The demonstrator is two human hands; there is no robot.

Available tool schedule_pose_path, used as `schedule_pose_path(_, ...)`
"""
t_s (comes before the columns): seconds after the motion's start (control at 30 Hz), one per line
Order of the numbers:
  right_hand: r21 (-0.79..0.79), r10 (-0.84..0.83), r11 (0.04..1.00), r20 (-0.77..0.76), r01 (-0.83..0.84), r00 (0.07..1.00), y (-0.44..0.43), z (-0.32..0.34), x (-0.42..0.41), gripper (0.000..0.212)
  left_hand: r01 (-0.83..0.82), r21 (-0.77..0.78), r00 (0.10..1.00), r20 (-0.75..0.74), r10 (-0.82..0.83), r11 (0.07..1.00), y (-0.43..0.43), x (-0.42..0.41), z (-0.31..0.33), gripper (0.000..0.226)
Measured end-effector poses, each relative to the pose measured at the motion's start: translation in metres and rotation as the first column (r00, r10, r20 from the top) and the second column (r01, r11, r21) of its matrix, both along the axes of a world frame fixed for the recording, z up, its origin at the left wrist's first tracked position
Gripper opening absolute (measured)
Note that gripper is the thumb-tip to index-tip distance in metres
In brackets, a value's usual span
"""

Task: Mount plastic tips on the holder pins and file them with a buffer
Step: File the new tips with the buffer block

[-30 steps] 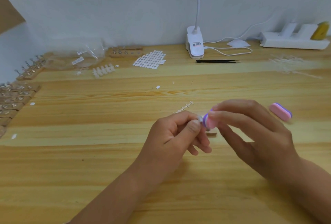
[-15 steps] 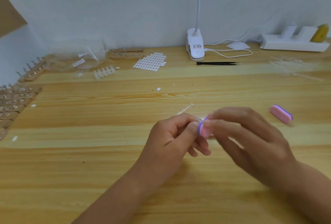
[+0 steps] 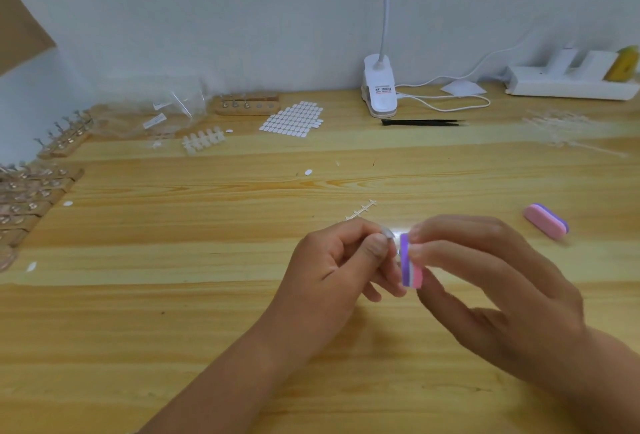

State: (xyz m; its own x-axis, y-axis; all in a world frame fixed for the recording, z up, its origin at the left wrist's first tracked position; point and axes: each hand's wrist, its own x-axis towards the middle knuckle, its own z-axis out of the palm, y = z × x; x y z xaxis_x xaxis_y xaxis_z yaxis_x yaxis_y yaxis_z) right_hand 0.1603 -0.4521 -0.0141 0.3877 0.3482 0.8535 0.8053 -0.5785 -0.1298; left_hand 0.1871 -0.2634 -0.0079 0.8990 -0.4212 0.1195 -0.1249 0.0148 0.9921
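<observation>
Hands: two, both yours, over the near middle of the table [image 3: 173, 347].
Left hand [image 3: 343, 267]: your fingers are curled, and the thumb and forefinger pinch one small clear tip [image 3: 388, 235]. What is under the tip is hidden by your fingers.
Right hand [image 3: 485, 281]: your thumb and fingertips are closed on one buffer [image 3: 410, 265], taking it from its right side.
Buffers: two. One is in your right hand. The second buffer [image 3: 545, 220] lies on the table to the right, well apart from both hands.
Held buffer, axis: the long axis stands nearly upright in the picture. Its layered edge faces you, with purple at the left toward the tip, then white, then pink at the right.
Held buffer, place: between your two hands, just beside the tip. Whether it touches the tip cannot be told.
Tip, direction: its free end points right, toward the purple layer.
Second buffer, axis: it lies flat with the pink face up, and the long axis is slanted from far-left to near-right.
Far side of the table: one sheet of white ovals [image 3: 292, 120], one strip of tips [image 3: 204, 140], one wooden holder [image 3: 247, 106], one pair of black tweezers [image 3: 422, 122], one clip lamp [image 3: 379, 87].
Left edge: more holders [image 3: 34, 191] in rows, too blurred to count.
Loose white ovals [image 3: 308, 172]: four seen, scattered on the table.
Empty sprue [image 3: 362, 210]: one, just behind your left hand.
</observation>
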Motion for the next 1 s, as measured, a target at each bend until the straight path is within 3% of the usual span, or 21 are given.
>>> schedule_pose_path(0.13, -0.006, -0.153, 0.988, -0.045, 0.153, 0.987, -0.01, 0.004, 0.006, 0.018, 0.005, -0.018, 1.0, 0.01, -0.005, 1.0, -0.001, -0.003, 0.001, 0.024)
schedule_pose_path(0.3, -0.038, -0.062, 0.998, -0.063, 0.059, 0.996, 0.008, -0.003, -0.001, 0.016, 0.01, -0.015, 1.0, 0.015, -0.009, 1.0, -0.001, -0.002, 0.0, 0.022)
schedule_pose_path(0.47, -0.018, -0.169, 0.986, -0.118, 0.168, 0.979, -0.007, 0.0, 0.007, 0.019, 0.017, -0.002, 1.0, 0.008, -0.017, 1.0, -0.002, -0.003, 0.0, 0.022)
schedule_pose_path(0.63, -0.034, -0.058, 0.998, -0.078, 0.056, 0.995, 0.008, -0.004, 0.0, 0.015, 0.004, -0.002, 1.0, 0.008, -0.004, 1.0, -0.001, -0.002, -0.001, 0.021)
schedule_pose_path(0.77, -0.021, -0.147, 0.989, -0.123, 0.146, 0.981, -0.004, -0.001, 0.006, 0.018, -0.009, -0.003, 1.0, 0.005, 0.01, 1.0, -0.002, -0.002, 0.0, 0.023)
schedule_pose_path(0.9, -0.012, -0.064, 0.998, -0.087, 0.063, 0.994, 0.011, -0.004, -0.001, 0.016, -0.003, -0.014, 1.0, 0.006, 0.003, 1.0, -0.001, -0.002, -0.001, 0.02)
schedule_pose_path(1.0, -0.021, -0.111, 0.994, -0.095, 0.11, 0.989, -0.001, -0.001, 0.005, 0.02, -0.003, -0.007, 1.0, 0.008, 0.003, 1.0, -0.001, -0.003, 0.0, 0.022)
